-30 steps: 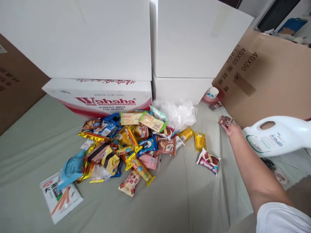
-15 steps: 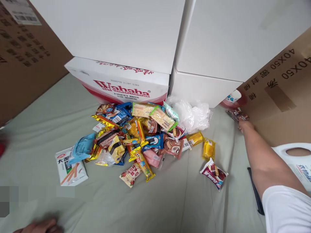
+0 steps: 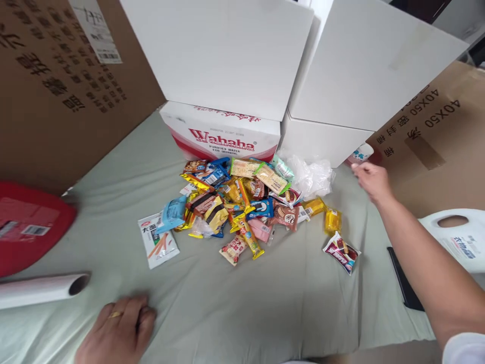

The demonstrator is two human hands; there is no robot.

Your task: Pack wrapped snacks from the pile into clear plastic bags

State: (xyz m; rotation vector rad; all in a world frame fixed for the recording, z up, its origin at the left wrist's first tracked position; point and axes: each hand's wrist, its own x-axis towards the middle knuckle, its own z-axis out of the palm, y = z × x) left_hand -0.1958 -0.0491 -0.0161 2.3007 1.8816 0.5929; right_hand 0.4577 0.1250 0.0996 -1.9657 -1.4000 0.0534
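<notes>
A pile of several snack packets (image 3: 242, 207) lies on a grey-green cloth (image 3: 265, 303). My right hand (image 3: 373, 179) hovers at the far right of the pile with loosely spread fingers and nothing in it, close to a red and white cup (image 3: 361, 153). My left hand (image 3: 117, 331), with a ring on it, rests on the cloth at the near left with its fingers curled under. A red and white packet (image 3: 341, 252) and a yellow packet (image 3: 332, 221) lie apart, right of the pile. A white stick-snack packet (image 3: 157, 242) lies at the pile's left.
A Wahaha box (image 3: 223, 136) and white boxes (image 3: 227, 50) stand behind the pile, with a crumpled plastic bag (image 3: 312, 177) beside it. Cardboard sheets (image 3: 56, 91) flank both sides. A red object (image 3: 26, 227) and white roll (image 3: 41, 289) lie left; a white jug (image 3: 454, 237) and black item (image 3: 403, 283) lie right.
My right hand set the brown packet down by the cup and drew back without it. My left hand came into view on the cloth. The view swung left.
</notes>
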